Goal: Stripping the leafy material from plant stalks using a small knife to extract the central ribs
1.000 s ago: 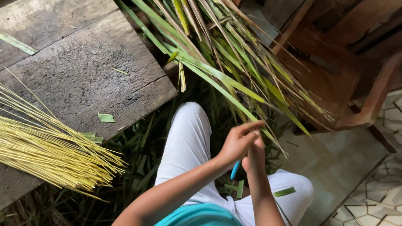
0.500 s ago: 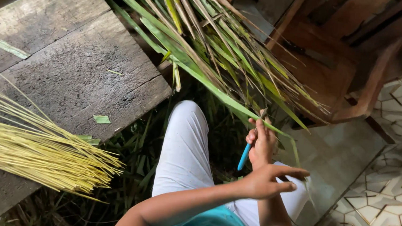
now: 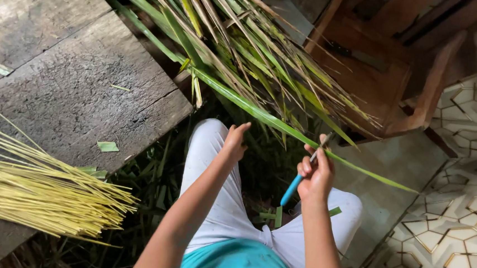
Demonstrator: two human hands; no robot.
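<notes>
The right hand is closed around a blue-handled knife, its blade mostly hidden against a long green leaf over the lap. The left hand reaches toward the leaves, fingers loosely curled, their tips hidden; whether they grip anything cannot be told.

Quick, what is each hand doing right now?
Left hand: open, holding nothing, over the white trouser knee.
Right hand: closed on a blue-handled knife, against a long green leaf.

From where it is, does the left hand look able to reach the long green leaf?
Probably yes: the left hand hangs open just below the long green leaf, with nothing between them.
</notes>
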